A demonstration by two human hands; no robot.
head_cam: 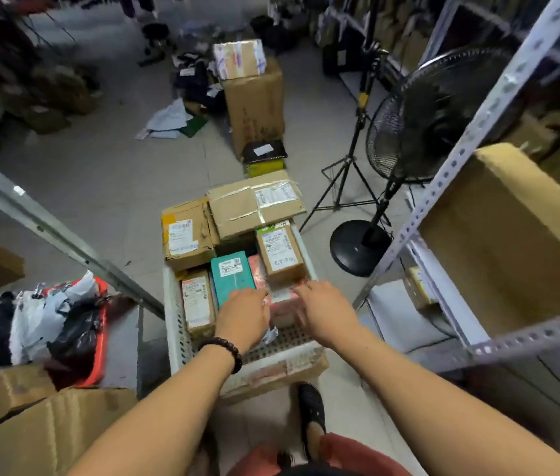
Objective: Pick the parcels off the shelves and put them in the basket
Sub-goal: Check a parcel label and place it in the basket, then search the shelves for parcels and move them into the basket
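Observation:
A white plastic basket (173,314) stands on the floor in front of me, packed with several parcels: a teal box (232,273), a labelled brown box (280,254), a narrow brown box (198,300) and a pink parcel (283,304). A large flat carton (254,204) and a crumpled box (186,235) lie over its far end. My left hand (244,314) reaches into the basket, fingers bent down out of sight beside the pink parcel. My right hand (326,310) is blurred, with its fingers stretched over the pink parcel's right side.
A metal shelf (478,132) on the right holds a big cardboard box (505,235). A black standing fan (419,118) and a tripod (347,173) stand beside the basket. A shelf upright (48,231), a red bin of bags (100,338) and cartons (48,434) are on the left.

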